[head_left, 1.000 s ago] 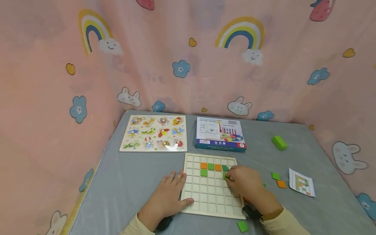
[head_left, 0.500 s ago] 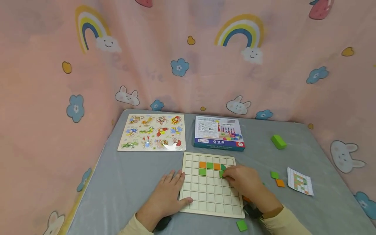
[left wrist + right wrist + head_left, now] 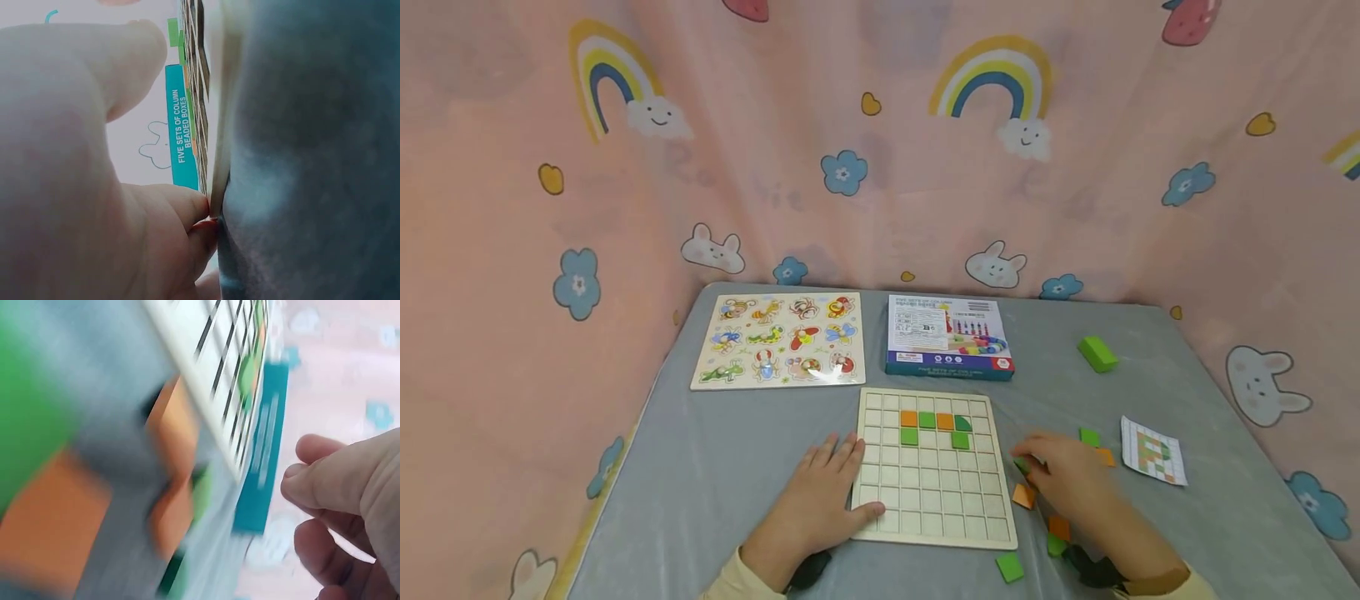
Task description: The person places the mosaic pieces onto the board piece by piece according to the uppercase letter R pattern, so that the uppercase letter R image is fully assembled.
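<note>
A pale wooden grid board (image 3: 932,504) lies on the table in the head view. In its upper rows sit orange and green square tiles, and a dark green rounded tile (image 3: 962,423) ends the top row. My left hand (image 3: 820,496) rests with fingers spread along the board's left edge, thumb over its lower corner. Right of the board, my right hand (image 3: 1067,475) hovers over loose tiles, among them an orange tile (image 3: 1024,497) and a green tile (image 3: 1021,465) by the fingertips. The right wrist view shows its fingers (image 3: 325,487) loosely bent, with nothing between them.
A pattern card (image 3: 1153,451) lies at the right, with a green block (image 3: 1097,354) behind it. Behind the board are a boxed bead set (image 3: 950,337) and an insect puzzle (image 3: 778,340). Another green tile (image 3: 1011,567) lies before the board's near right corner.
My right hand has left the green tile in the second row and moved right, off the board, to the loose tiles. My left hand stays at the board's edge.
</note>
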### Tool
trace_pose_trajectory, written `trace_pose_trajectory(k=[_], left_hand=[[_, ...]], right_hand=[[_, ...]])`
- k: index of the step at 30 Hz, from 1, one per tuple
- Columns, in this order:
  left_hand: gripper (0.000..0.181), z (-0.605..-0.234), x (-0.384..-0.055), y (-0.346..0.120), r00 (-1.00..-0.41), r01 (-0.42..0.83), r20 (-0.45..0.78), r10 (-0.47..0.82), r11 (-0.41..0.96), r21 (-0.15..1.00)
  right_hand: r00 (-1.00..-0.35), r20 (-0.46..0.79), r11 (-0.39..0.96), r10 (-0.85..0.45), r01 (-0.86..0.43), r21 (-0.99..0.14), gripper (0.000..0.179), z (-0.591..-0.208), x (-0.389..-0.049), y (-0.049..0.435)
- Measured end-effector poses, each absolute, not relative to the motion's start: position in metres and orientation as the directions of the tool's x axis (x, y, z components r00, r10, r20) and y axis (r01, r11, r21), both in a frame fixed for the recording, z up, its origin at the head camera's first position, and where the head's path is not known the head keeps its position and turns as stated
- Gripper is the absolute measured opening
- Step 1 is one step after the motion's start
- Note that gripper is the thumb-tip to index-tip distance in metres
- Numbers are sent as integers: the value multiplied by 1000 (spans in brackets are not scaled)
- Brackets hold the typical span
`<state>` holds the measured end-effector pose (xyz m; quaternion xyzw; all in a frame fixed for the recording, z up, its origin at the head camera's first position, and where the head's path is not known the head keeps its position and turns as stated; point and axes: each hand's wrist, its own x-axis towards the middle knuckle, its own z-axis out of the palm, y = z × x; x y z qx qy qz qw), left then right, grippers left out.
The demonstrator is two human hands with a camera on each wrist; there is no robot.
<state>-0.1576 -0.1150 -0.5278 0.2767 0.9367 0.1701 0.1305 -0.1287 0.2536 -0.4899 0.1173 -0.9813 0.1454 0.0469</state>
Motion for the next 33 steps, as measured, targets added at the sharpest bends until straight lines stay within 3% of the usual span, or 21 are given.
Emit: trace_pose_trajectory(k=[5, 9, 12, 17, 26, 33], left_hand=[[94, -524, -157, -116, -814, 480, -131, 567, 781, 400], [95, -523, -156, -118, -815, 471, -146, 561, 789, 394], [96, -522, -155, -120, -820, 461, -153, 552, 795, 394], [96, -526, -155, -122, -827, 456, -138, 545, 794, 401], [95, -533, -155, -123, -822, 465, -135, 554, 788, 404], [95, -528, -157, -117, -820, 468, -148, 553, 797, 382]], right_hand=[[-997, 67, 958, -47, -64, -279, 16, -498, -115, 290], [-999, -51, 961, -8, 6, -277, 19, -505, -108, 305], [-993, -117, 968, -27, 3, -250, 29, -511, -108, 303], [-991, -114, 977, -75, -50, -208, 38, -515, -114, 288], [-986, -132, 972, -103, -71, -224, 32, -509, -123, 272], [-993, -57, 963, -102, -85, -256, 17, -506, -127, 261]])
